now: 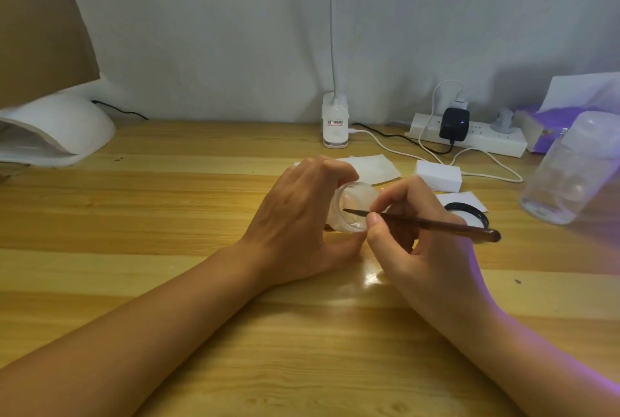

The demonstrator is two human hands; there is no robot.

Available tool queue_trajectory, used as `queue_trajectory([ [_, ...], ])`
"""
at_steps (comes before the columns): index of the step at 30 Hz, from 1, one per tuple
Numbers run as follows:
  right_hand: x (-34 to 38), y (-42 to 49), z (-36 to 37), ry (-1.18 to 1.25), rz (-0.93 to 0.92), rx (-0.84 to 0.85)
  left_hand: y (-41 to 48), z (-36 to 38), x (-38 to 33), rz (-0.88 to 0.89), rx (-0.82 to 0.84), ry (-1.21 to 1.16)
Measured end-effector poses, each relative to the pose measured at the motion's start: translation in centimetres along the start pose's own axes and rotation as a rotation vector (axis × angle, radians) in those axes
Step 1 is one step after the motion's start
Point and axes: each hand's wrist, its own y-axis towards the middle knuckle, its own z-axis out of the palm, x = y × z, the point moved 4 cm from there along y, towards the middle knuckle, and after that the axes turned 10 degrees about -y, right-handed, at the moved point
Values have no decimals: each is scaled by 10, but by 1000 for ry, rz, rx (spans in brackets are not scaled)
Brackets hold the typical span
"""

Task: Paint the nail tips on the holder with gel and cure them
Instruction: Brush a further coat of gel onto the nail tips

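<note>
Left hand (295, 215) curls round the tilted gel jar (355, 195) mid-worktop (167, 249), mouth facing right; right hand (422, 249) pinches the brush (436, 225), its length running leftward, tip inside that mouth.

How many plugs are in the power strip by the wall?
3 in the power strip: a white charger at the left, a black adapter in front of it, a grey plug further right. None looks hidden.
</note>
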Motion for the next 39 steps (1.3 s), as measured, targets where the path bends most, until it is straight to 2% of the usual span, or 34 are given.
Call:
queue_trajectory([
  [3, 0, 0, 1, 4, -10, 27, 0, 0, 0, 7, -1, 5],
  [8, 9, 0, -5, 38, -85, -69, -2, 0, 4, -42, -47, 4],
  [11, 13, -3, -7, 33, -123, -106, -3, -3, 12, -159, -120, -16],
  [14, 15, -4, -4, 6, -134, -40, -2, -10, 20, -307, -219, -56],
  [20, 12, -3, -2, -41, -113, 10, -4, -12, 41, -550, -307, -109],
  [22, 9, -1, -2, -41, -60, 13, -6, -11, 50, -639, -288, -113],
  [27, -1, 4, -1, 81, 126, 74, -12, -1, 66, -850, -111, -208],
  [31, -9, 6, 0, 245, 284, 119, -12, 2, 66, -843, -62, -205],
  [34, -17, 7, 1, 359, 391, 135, -12, 2, 63, -770, -52, -113],
  [37, -21, 7, 2, 441, 441, 148, -6, -6, 48, -542, -173, -8],
  [39, -23, 7, 3, 468, 453, 150, -4, -8, 36, -405, -202, -41],
])
